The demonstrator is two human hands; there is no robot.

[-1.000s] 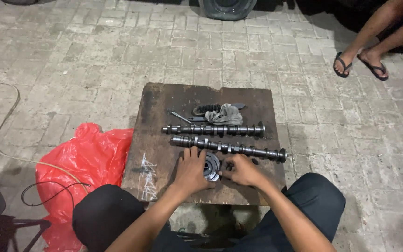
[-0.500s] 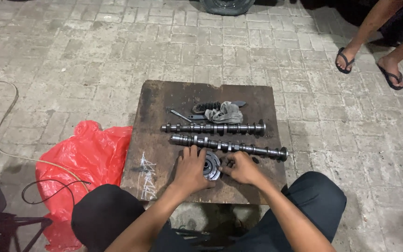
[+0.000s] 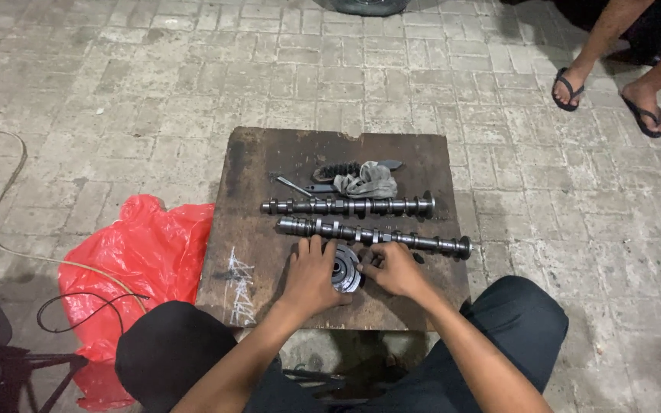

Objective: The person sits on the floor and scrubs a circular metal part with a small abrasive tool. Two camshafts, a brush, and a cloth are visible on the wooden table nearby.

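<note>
The person sits on the paved ground with a dark wooden board (image 3: 246,229) in front of the knees. Both hands meet on a round metal sprocket (image 3: 344,268) that lies on the near part of the board, just below the closer camshaft. The left hand (image 3: 311,274) covers the left side of the sprocket with the fingers curled around its edge, so it is grasping it. The right hand (image 3: 393,269) touches the right side of the sprocket with the fingertips pinched on it.

Two camshafts lie side by side across the board: the near camshaft (image 3: 407,240) is just above the hands, and the far camshaft (image 3: 346,206) is a little behind it, apart from it. Behind them rests a grey rag (image 3: 365,182) on a dark chain (image 3: 330,170), with a thin metal tool (image 3: 294,185) beside it.

A red plastic bag (image 3: 143,260) lies left of the board, touching its edge. At the top right, another person's feet in black sandals (image 3: 568,88) stand well apart from the board.
</note>
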